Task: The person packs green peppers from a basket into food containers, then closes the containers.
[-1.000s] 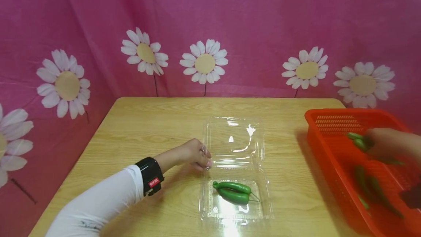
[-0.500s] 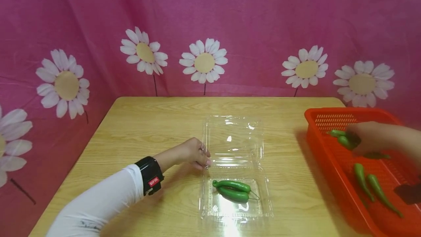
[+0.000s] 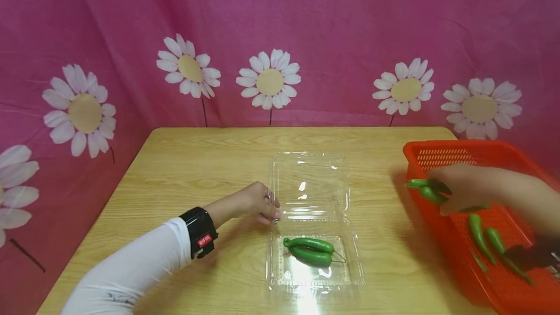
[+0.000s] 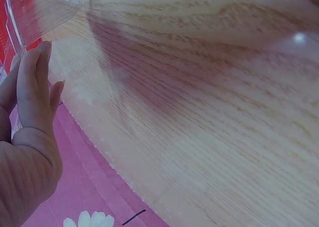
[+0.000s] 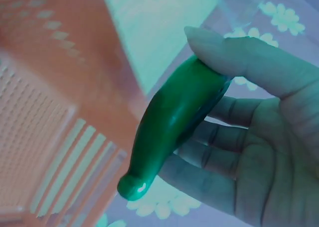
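Note:
A clear plastic clamshell container (image 3: pixel 356 256) stands on the table with its lid folded back. My left hand (image 3: pixel 255 203) pinches its left edge near the hinge; in the left wrist view the fingers (image 4: pixel 32 92) meet the clear edge. Side by side in the container's base lie two green chili peppers (image 3: pixel 311 258). Over the left side of the red basket (image 3: pixel 430 235), my right hand (image 3: pixel 468 186) holds green chili peppers (image 3: pixel 433 196). One fat green chili (image 5: pixel 174 107) shows between thumb and fingers in the right wrist view; the hand hides part of the bunch.
More green chilies (image 3: pixel 479 237) lie on the basket floor, below the right forearm. The basket's slotted wall rises between the right hand and the wooden table (image 3: pixel 210 159). A pink curtain (image 3: pixel 332 23) with white flowers hangs behind the table.
My right hand has moved left across the basket with the chili peppers, up to its left rim. More chilies on the basket floor show clearly. My left hand has stayed at the container's edge.

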A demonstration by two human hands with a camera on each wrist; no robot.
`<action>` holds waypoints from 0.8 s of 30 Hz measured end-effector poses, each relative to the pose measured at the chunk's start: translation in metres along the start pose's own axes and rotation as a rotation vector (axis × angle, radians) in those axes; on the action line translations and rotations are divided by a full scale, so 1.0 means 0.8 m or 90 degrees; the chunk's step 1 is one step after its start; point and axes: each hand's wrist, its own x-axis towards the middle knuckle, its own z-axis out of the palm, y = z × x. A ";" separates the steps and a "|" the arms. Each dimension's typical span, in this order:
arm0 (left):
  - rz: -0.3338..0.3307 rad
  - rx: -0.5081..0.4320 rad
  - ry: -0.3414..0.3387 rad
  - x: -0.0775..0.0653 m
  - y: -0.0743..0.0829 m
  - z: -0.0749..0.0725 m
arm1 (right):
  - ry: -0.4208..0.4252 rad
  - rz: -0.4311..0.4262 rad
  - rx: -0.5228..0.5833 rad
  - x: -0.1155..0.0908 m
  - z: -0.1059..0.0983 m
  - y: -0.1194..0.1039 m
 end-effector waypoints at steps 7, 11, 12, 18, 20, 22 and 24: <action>0.012 0.009 -0.002 0.003 -0.005 -0.001 | -0.005 -0.023 0.005 0.002 -0.003 -0.037; 0.015 0.016 -0.003 0.003 -0.004 -0.003 | -0.004 -0.039 -0.002 0.006 -0.005 -0.053; 0.017 0.019 -0.002 0.003 -0.003 -0.003 | 0.000 -0.046 -0.007 0.007 -0.005 -0.056; 0.022 0.023 0.003 0.002 0.000 -0.001 | 0.001 -0.074 0.001 0.010 -0.005 -0.078; 0.024 0.023 0.001 0.001 0.000 0.000 | -0.012 -0.071 0.010 0.011 -0.005 -0.087; 0.025 0.022 -0.001 0.001 0.000 0.002 | -0.022 -0.075 0.008 0.011 -0.003 -0.096; 0.024 0.018 -0.003 0.000 -0.001 0.002 | -0.026 -0.083 -0.002 0.012 -0.002 -0.105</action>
